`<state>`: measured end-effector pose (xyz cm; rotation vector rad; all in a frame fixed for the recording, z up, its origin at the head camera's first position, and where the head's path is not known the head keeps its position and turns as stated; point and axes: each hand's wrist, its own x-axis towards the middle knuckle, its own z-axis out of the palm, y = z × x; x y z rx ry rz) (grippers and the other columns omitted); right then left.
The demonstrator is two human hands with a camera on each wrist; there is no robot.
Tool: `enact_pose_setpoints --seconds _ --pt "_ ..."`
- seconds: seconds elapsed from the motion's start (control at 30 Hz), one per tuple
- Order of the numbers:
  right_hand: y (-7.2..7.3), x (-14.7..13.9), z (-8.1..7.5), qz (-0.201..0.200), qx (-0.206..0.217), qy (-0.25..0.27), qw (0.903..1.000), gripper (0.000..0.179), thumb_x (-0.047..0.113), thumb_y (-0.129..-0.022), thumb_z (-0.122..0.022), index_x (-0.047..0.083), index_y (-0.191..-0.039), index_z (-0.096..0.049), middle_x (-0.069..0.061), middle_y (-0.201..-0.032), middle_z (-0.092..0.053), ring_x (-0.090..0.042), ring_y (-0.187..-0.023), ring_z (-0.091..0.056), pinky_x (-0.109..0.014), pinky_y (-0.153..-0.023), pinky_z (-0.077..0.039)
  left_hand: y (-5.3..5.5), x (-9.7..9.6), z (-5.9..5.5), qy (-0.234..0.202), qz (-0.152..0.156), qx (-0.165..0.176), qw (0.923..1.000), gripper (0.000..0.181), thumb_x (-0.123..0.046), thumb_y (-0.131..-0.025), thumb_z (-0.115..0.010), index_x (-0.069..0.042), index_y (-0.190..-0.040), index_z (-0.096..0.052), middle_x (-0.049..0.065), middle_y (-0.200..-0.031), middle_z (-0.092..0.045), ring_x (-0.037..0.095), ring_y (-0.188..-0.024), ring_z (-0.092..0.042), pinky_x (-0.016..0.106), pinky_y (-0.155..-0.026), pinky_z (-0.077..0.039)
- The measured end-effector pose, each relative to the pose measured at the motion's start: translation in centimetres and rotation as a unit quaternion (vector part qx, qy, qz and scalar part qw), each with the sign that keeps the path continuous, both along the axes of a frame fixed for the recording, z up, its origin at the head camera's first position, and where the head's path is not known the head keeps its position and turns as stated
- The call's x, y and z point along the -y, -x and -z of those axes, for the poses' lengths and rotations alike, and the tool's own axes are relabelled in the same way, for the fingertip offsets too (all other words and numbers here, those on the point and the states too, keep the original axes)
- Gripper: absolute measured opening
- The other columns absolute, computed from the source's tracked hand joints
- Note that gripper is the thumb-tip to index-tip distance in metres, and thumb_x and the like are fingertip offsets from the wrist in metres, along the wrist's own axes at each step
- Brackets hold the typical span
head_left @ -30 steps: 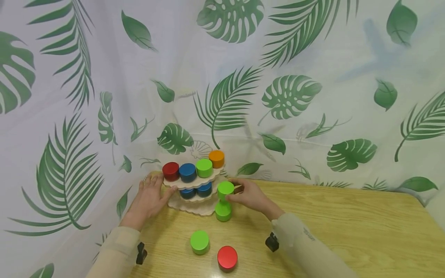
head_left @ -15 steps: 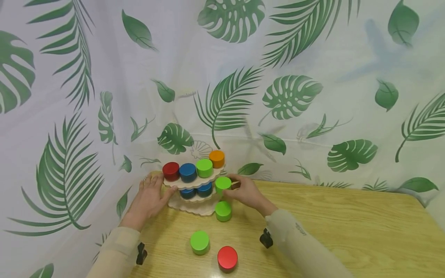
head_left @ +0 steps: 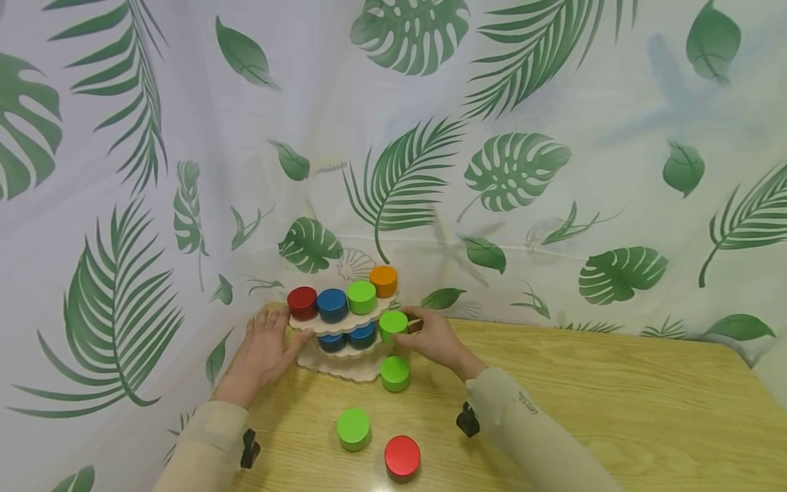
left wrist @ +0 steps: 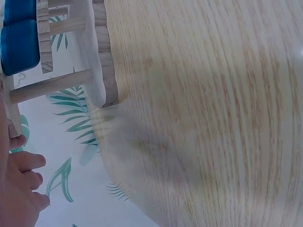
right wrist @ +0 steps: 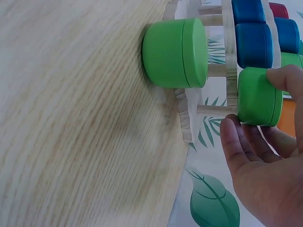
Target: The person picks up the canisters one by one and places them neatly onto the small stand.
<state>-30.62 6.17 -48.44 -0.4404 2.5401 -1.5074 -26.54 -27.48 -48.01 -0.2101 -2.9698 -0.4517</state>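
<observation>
Thumb and fingers of the right hand (head_left: 439, 342) are clamped on a green cylinder (head_left: 393, 326), thumb on the near side, fingertips round the other. That cylinder is at the right end of the wooden rack (head_left: 335, 365), level with its middle tier and right next to the two blue cylinders (head_left: 361, 335) there. What's changed: a second ago it was a bit farther out from the rack's right side, and it's since been brought in, with barely any shift over the last half second. So I'd call this the final bit of placing, with a third piece lining up in that row (can't tell if the tier has its weight, the grip hides that). Left hand (head_left: 264, 350) hasn't budged: fingers relaxed, away from the thumb, lying along the rack's left end, probably steadying it. The top tier looks the same too, its row ending in an orange cylinder (head_left: 384, 281) on the right. Another green one (head_left: 395, 374) stands just by the rack's right front, and a loose green piece (head_left: 353, 429) and red piece (head_left: 402, 458) sit farther out in front of it, untouched.
</observation>
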Motion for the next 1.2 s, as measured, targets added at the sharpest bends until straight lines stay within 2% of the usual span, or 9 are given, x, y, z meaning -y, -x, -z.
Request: enact_pose_setpoints --seconds 0.5,0.7,0.97,1.2 --pt "0.2 0.5 -0.1 -0.008 -0.013 0.007 0.9999 0.058 0.019 -0.09 -0.079 0.005 -0.144 -0.063 -0.014 -0.131 -0.071 -0.031 -0.11 -0.068 -0.035 -0.089 -0.061 0.0 0.0 -0.1 0.002 0.003 -0.005 1.0 0.083 -0.058 -0.109 -0.045 0.008 -0.159 -0.035 0.034 -0.162 -0.04 0.058 -0.154 -0.025 0.072 -0.126 -0.017" --pt "0.4 1.0 0.1 0.009 -0.005 0.02 0.9998 0.06 0.02 -0.09 -0.081 0.005 -0.146 -0.062 -0.014 -0.127 -0.071 -0.03 -0.11 -0.069 -0.034 -0.087 -0.061 0.0 0.0 0.0 0.002 0.003 -0.003 1.0 0.083 -0.057 -0.109 -0.045 0.008 -0.159 -0.035 0.034 -0.162 -0.039 0.058 -0.155 -0.025 0.071 -0.127 -0.016" --pt "0.5 1.7 0.7 0.032 -0.002 0.044 0.9985 0.06 0.015 -0.09 -0.081 0.002 -0.145 -0.059 -0.016 -0.137 -0.069 -0.032 -0.117 -0.069 -0.042 -0.099 -0.06 0.1 0.1 0.1 0.003 0.0 0.001 1.0 0.085 -0.06 -0.109 -0.043 0.007 -0.16 -0.034 0.033 -0.163 -0.038 0.057 -0.155 -0.024 0.071 -0.127 -0.016" --pt "0.6 2.0 0.8 0.042 0.004 0.045 0.9981 0.059 0.016 -0.091 -0.081 0.002 -0.143 -0.059 -0.016 -0.137 -0.068 -0.035 -0.12 -0.068 -0.044 -0.101 -0.059 0.0 0.1 0.1 0.001 -0.006 0.009 0.9999 0.088 -0.064 -0.108 -0.04 0.006 -0.162 -0.031 0.032 -0.165 -0.035 0.056 -0.157 -0.02 0.07 -0.128 -0.014"
